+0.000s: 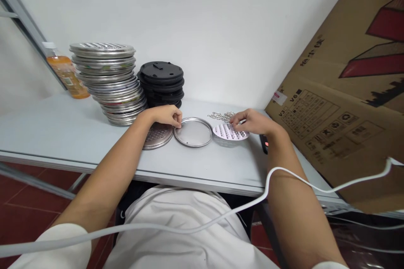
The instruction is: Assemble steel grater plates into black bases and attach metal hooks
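Observation:
My left hand point(168, 115) is closed, its fingertips at the left rim of a shallow round metal lid point(193, 133). Under that wrist lies a brownish round lid with a perforated surface point(159, 136), partly hidden. My right hand point(251, 121) pinches the upper edge of a shiny perforated metal disc point(229, 133), which is slightly raised over the table, just right of the plain lid. Behind the disc, several small metal loops point(221, 116) lie in a loose cluster near the right fingers.
A tall, leaning stack of round metal lids point(110, 84) stands at the left beside a stack of black round parts point(162, 82). Farther left is an orange drink bottle point(67, 73). A large cardboard box point(334, 117) borders the right side. A white cable point(202, 229) crosses in front.

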Available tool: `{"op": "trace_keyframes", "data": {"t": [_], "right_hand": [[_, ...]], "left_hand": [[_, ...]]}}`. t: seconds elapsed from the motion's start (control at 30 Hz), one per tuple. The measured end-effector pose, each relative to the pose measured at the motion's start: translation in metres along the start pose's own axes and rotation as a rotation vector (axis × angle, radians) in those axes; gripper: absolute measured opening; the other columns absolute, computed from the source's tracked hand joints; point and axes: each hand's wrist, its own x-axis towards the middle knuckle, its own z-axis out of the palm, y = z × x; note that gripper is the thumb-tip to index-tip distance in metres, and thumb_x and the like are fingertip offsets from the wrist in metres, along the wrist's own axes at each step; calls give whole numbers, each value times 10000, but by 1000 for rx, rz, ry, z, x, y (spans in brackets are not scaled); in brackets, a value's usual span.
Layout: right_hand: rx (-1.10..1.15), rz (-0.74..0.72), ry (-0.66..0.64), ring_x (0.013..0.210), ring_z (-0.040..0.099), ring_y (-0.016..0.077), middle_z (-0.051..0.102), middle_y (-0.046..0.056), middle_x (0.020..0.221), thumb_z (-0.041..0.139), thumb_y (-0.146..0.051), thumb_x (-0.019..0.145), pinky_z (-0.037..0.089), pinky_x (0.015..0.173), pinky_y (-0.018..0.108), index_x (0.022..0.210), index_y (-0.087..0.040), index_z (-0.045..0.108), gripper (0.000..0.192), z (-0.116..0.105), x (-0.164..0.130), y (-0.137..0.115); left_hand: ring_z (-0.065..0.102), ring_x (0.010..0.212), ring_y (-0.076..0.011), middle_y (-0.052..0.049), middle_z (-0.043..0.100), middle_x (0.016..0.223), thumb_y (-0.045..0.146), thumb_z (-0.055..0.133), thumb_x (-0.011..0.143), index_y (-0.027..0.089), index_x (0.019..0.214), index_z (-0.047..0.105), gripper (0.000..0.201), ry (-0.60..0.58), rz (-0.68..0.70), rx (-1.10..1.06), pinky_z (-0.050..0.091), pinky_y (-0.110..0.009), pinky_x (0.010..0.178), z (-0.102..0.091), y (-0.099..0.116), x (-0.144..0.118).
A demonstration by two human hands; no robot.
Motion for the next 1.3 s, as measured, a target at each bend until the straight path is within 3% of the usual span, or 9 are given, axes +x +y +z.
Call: {"op": "trace_keyframes", "data": {"t": [0.13, 0.23, 0.33, 0.6, 0.73, 0.9, 1.03, 1.2, 1.3], "right_hand": [[-16, 25, -55, 870, 701, 235, 765, 27, 866, 658, -286, 681, 550, 797, 306, 703, -205, 747, 123, 4, -11, -6], [-43, 15, 5, 916, 695, 236, 765, 27, 915, 643, -291, 712, 544, 849, 327, 852, -218, 770, 202, 9, -13, -8], [-42, 11, 130, 967, 679, 238, 754, 42, 978, 602, -301, 765, 533, 885, 344, 914, -205, 752, 232, 12, -12, -5], [-30, -57, 168, 1120, 633, 286, 688, 105, 1212, 669, -453, 831, 539, 927, 426, 1105, -209, 705, 369, 32, -11, -7], [-101, -200, 265, 1329, 505, 330, 547, 150, 1413, 699, -533, 820, 395, 1126, 528, 1297, -216, 616, 579, 56, -26, -14], [-185, -106, 194, 1451, 354, 379, 377, 159, 1557, 731, -639, 746, 305, 1183, 570, 1411, -267, 535, 786, 75, -53, -9], [-153, -87, 197, 1413, 427, 348, 439, 137, 1524, 683, -599, 814, 327, 1182, 546, 1384, -284, 560, 663, 78, -60, -6], [-169, -70, 237, 1438, 387, 354, 423, 148, 1538, 708, -606, 786, 319, 1187, 546, 1417, -253, 517, 747, 76, -58, -6], [-176, -49, 260, 1410, 426, 362, 457, 154, 1515, 730, -606, 761, 343, 1172, 541, 1397, -236, 536, 761, 75, -59, -6]], "left_hand": [[651, 698, -167, -25, 742, 833, 436, 750, 690, 190, 949, 680, 364, 16, -15, 12, 440, -249, 629, -2, -4, 0], [654, 728, -173, -35, 741, 877, 469, 723, 728, 191, 1044, 667, 424, 25, -8, 13, 451, -256, 664, -4, -3, -1], [669, 835, -194, -56, 737, 977, 499, 671, 788, 186, 1141, 654, 472, 53, 3, 10, 472, -269, 734, -4, 0, -6], [570, 1197, -244, -80, 606, 1327, 569, 570, 882, 213, 1312, 592, 558, 168, 113, 121, 431, -315, 1017, 6, -11, -47], [506, 1251, -276, -101, 543, 1353, 585, 531, 912, 243, 1346, 583, 556, 197, 136, 267, 386, -373, 1075, 16, -24, -61], [528, 1206, -257, -89, 549, 1327, 549, 517, 927, 251, 1301, 627, 491, 250, 153, 296, 394, -356, 1064, 20, -27, -69], [549, 1204, -246, -92, 551, 1350, 509, 524, 927, 223, 1293, 628, 475, 282, 178, 337, 400, -339, 1068, 19, -13, -74], [543, 1229, -261, -85, 544, 1387, 486, 514, 939, 241, 1293, 630, 446, 404, 187, 396, 409, -363, 1059, 33, 25, -83], [571, 1203, -266, -59, 572, 1375, 478, 549, 921, 283, 1244, 660, 394, 326, 180, 434, 414, -371, 1038, 48, 44, -87]]}}
